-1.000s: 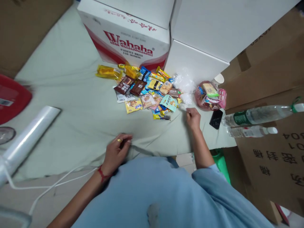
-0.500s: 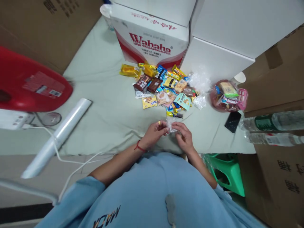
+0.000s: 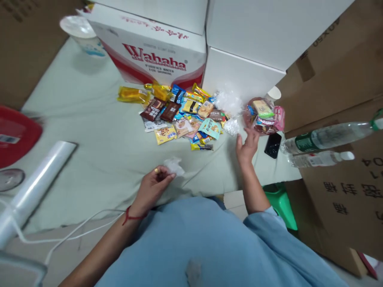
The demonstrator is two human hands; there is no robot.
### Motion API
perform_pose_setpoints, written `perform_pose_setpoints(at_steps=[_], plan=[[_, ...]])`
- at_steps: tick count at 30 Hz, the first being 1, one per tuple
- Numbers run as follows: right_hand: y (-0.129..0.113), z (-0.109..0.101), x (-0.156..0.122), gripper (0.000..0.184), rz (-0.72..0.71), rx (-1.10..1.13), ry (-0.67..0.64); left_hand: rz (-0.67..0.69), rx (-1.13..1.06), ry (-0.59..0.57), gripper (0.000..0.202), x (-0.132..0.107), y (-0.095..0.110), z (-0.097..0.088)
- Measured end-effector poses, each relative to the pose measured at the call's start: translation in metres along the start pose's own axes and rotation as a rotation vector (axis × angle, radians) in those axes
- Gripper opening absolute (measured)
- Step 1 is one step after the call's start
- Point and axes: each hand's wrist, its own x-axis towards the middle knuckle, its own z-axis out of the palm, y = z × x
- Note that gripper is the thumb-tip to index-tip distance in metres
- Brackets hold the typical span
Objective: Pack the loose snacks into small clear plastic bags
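Observation:
My left hand (image 3: 153, 185) is closed, pinching a small crumpled clear plastic bag (image 3: 175, 166) above the near side of the table. My right hand (image 3: 247, 149) is stretched forward with its fingers apart and holds nothing that I can see. It is nearest to a reddish see-through bowl (image 3: 249, 113) with wrapped snacks in it, and to a crumpled clear plastic wrapper (image 3: 231, 126). In the middle lies a pile of packaged snacks, among them a brown cocoa packet (image 3: 153, 109), a yellow cookie packet (image 3: 165, 134) and a mint-green packet (image 3: 210, 127).
Behind the snacks stand a Wahaha carton (image 3: 155, 56) and white boxes (image 3: 239, 75). A black phone (image 3: 273, 145) and two plastic bottles (image 3: 335, 133) lie at the right. A plastic-wrapped roll (image 3: 44, 179), a white cable (image 3: 68, 237) and a red container (image 3: 18, 135) are at left.
My right hand has let go of the plastic bag and moved right and forward toward the bowl. My left hand keeps the bag, now farther left. The camera view has shifted.

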Motion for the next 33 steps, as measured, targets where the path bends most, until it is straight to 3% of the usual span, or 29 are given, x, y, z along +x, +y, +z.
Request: perform_pose_setpoints(at_steps=[2, 5, 8, 15, 21, 33], plan=[[0.029, 0.0, 0.031, 0.052, 0.024, -0.241, 0.055, -0.047, -0.018, 0.027, 0.049, -0.003, -0.005, -0.003], [0.064, 0.001, 0.061, 0.048, 0.037, -0.441, -0.026, -0.075, -0.03, 0.037, 0.049, -0.004, -0.008, -0.003], [0.094, -0.006, 0.071, 0.034, 0.039, -0.489, -0.018, -0.06, -0.015, 0.06, 0.045, -0.003, -0.007, -0.003], [0.156, -0.039, 0.097, 0.026, 0.088, -0.48, 0.087, -0.048, 0.036, 0.093, 0.041, 0.0, -0.017, -0.01], [0.173, -0.033, 0.147, 0.028, 0.11, -0.471, 0.027, -0.053, 0.067, 0.112, 0.04, -0.001, -0.021, -0.011], [0.174, 0.011, 0.228, 0.032, 0.088, -0.446, -0.026, -0.171, 0.029, 0.207, 0.053, -0.02, -0.012, -0.013]])
